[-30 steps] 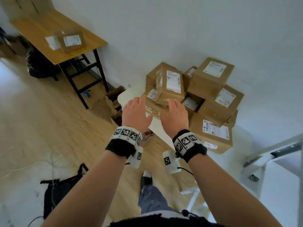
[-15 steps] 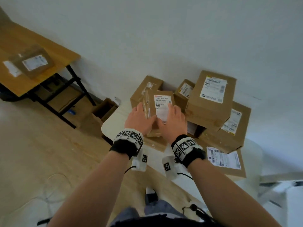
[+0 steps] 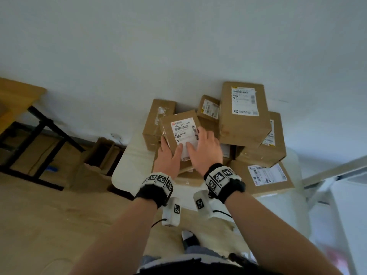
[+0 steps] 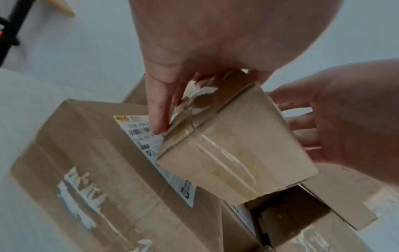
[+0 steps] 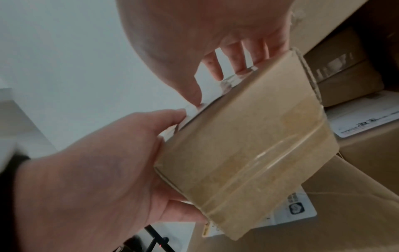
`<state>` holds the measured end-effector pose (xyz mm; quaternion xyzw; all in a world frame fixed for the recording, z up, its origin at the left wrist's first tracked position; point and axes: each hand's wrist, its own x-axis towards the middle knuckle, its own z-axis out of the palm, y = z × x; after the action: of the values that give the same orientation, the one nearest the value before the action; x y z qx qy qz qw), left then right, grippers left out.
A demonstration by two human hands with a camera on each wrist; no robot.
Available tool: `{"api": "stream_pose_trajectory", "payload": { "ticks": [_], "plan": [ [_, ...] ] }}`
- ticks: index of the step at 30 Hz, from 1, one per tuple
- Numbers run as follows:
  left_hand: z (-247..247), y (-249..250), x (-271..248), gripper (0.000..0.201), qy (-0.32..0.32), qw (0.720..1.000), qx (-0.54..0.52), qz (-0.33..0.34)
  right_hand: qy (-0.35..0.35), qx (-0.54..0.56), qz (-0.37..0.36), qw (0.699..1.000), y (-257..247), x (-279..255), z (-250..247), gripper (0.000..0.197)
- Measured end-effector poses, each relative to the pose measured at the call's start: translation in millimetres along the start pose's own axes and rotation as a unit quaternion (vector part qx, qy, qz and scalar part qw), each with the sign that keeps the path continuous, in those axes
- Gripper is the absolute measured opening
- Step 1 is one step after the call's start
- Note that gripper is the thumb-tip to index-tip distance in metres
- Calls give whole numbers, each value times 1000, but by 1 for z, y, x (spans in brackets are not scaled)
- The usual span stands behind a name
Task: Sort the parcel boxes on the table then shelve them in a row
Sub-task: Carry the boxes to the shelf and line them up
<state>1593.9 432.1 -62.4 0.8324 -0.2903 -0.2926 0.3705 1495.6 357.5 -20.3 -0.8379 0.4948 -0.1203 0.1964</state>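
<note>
- Head view: a white table (image 3: 137, 155) stands against a pale wall at the centre of the frame, bearing a heap of brown parcel boxes (image 3: 260, 149).
- A wooden desk (image 3: 17, 98) on black legs sits at the left edge; open cartons (image 3: 105, 153) lie on the wood floor between it and the table.
- The biggest labelled box (image 3: 245, 114) lies on top of the heap, right of centre, its white label facing up and its long side running up the frame.
- A flat labelled box (image 3: 266, 177) lies at the lower right of the heap, near the table's front edge.
- A plain box (image 3: 156, 124) with torn tape stands at the heap's left, just behind the held one.
- The small parcel (image 3: 178, 132) is at the centre of the frame, lifted off the pile and tilted; its label faces the camera, its long axis runs from the wrists up toward the wall, and its barcode end is uppermost.
- The left hand (image 3: 167, 155) grips the parcel's left side, fingers curled along the taped edge, thumb on the label.
- The right hand (image 3: 204, 147) clasps the right side, fingers spread over the label and thumb beside the left thumb.
- In the left wrist view the parcel's taped end (image 4: 235, 153) hangs above another labelled box (image 4: 103, 170).
</note>
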Motion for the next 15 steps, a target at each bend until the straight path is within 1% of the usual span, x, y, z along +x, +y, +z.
{"api": "stream_pose_trajectory", "payload": {
  "ticks": [5,9,12,15],
  "plan": [
    [-34,-4,-11,76,32,996,30,79,51,33,20,998,-29,-21,-7,70],
    [-60,3,-25,76,47,985,57,158,118,54,47,990,-47,-45,-16,78],
    [-68,15,-42,76,32,976,61,207,168,59,73,981,-49,-67,-28,76],
    [-64,26,-64,74,3,968,53,246,220,52,106,968,-39,-94,-43,72]
  ]
}}
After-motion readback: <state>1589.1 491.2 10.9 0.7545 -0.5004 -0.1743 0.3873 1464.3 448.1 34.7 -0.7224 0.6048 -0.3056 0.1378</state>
